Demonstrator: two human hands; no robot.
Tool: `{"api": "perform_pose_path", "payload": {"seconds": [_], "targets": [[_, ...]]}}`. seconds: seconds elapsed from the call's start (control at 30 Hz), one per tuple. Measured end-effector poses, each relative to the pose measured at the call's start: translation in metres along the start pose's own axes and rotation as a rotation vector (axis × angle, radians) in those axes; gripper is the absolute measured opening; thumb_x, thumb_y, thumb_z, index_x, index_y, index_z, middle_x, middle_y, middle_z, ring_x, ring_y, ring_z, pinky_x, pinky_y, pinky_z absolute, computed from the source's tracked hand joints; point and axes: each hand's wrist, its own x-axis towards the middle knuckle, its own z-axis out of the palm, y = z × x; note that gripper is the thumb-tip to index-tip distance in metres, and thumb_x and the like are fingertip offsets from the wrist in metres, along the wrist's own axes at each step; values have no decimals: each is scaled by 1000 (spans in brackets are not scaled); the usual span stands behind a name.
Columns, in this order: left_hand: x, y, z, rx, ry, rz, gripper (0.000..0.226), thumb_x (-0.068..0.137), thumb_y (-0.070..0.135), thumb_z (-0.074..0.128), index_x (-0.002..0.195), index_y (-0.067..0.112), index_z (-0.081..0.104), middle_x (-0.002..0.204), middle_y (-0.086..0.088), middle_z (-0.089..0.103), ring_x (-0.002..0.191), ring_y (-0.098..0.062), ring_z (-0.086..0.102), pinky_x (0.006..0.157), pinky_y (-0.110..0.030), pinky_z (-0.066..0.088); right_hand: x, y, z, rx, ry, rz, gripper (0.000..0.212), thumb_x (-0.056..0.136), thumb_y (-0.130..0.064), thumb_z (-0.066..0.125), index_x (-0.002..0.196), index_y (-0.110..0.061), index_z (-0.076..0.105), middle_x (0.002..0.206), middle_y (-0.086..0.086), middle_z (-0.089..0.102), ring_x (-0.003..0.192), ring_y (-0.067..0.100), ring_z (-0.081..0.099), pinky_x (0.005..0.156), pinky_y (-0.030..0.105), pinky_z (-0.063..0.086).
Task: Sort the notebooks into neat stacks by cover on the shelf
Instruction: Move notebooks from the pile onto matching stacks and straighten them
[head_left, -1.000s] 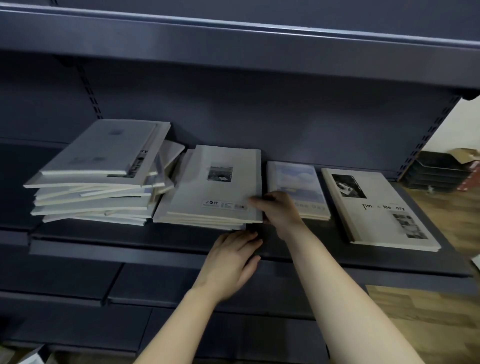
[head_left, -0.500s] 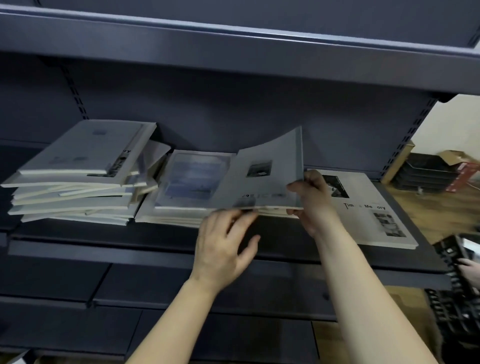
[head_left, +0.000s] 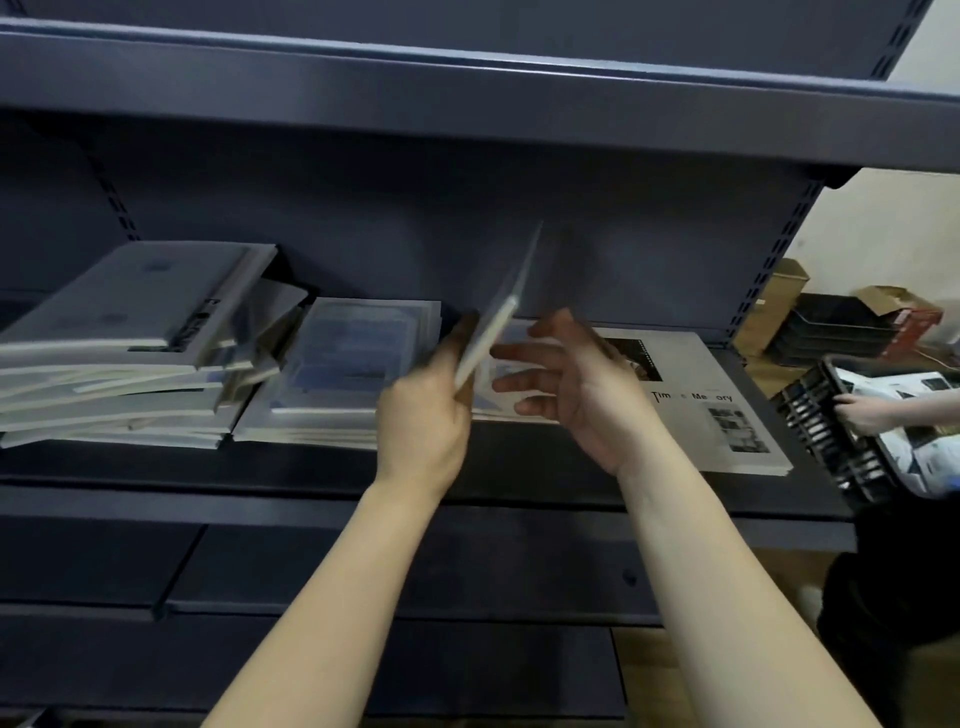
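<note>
Grey notebook (head_left: 496, 327) stands on edge, long axis toward the shelf (head_left: 156, 470) back; left hand (head_left: 421, 410) grips its near end, right hand (head_left: 587, 395) spread loose. Flat notebook (head_left: 722, 421) at the right edge reads "Tim… Me…ory".

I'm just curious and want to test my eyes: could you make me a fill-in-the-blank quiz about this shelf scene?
The left hand grips the lifted notebook; the right hand holds ___.
The Time Memory notebook lies at the ___ end of the shelf.
At the right, another person's hand holds a ___ crate.
Missing: nothing; right; black.
</note>
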Motion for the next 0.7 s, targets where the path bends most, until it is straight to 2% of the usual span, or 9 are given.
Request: {"api": "perform_pose_path", "payload": {"seconds": [0.1,0.17,0.2,0.27,0.33,0.4,0.47,0.6,0.7], "targets": [[0,3,-1,-205,96,-43,22,96,20,51,112,10,63,85,4,68,78,-12,64,66,-16,47,-1,29,-4,-292,84,97,54,74,-59,65,111,-20,59,110,6,68,94,24,69,80,38,57],[-1,7,2,-367,164,-125,14,95,25,52,95,15,62,74,16,61,72,0,60,62,-8,41,-5,47,-4,-322,124,203,70,69,-61,70,123,-19,55,114,3,65,99,23,67,90,43,54],[-2,10,5,-460,203,-194,8,95,26,54,93,22,60,74,17,62,75,2,60,64,-9,43,-6,54,-3,-257,99,231,69,73,-56,72,127,-16,54,114,4,67,99,25,68,90,43,55],[-5,16,10,-658,267,-324,8,94,27,55,100,32,55,90,19,65,90,1,62,74,-15,49,-8,64,0,-23,18,238,53,85,-42,68,126,-12,56,113,9,70,100,27,69,81,41,57],[-10,19,16,-755,312,-390,19,94,25,55,112,28,51,101,17,64,100,-4,61,82,-20,51,-10,66,6,181,8,216,40,90,-31,63,124,-12,58,113,11,71,98,25,70,71,39,57],[-14,21,21,-763,318,-405,23,94,25,55,117,24,49,105,13,62,102,-7,61,85,-23,51,-11,65,7,270,66,183,39,87,-25,65,122,-11,59,111,11,71,95,23,71,68,37,57],[-17,19,26,-780,311,-414,23,95,25,55,117,26,48,107,11,61,103,-7,60,84,-22,50,-11,61,6,244,112,168,38,88,-18,65,123,-5,57,111,15,71,97,26,71,69,36,58],[-22,14,31,-771,241,-408,30,92,24,57,119,33,46,101,23,60,96,-2,60,77,-15,47,-11,56,-6,34,211,57,34,86,-3,66,119,1,59,106,14,73,96,28,71,75,38,59],[-25,11,33,-784,160,-315,53,87,27,63,130,42,38,120,17,58,111,-8,58,87,-24,50,-12,48,-21,-89,286,-60,33,85,6,62,117,-3,60,105,9,73,97,22,71,82,34,58]]}}
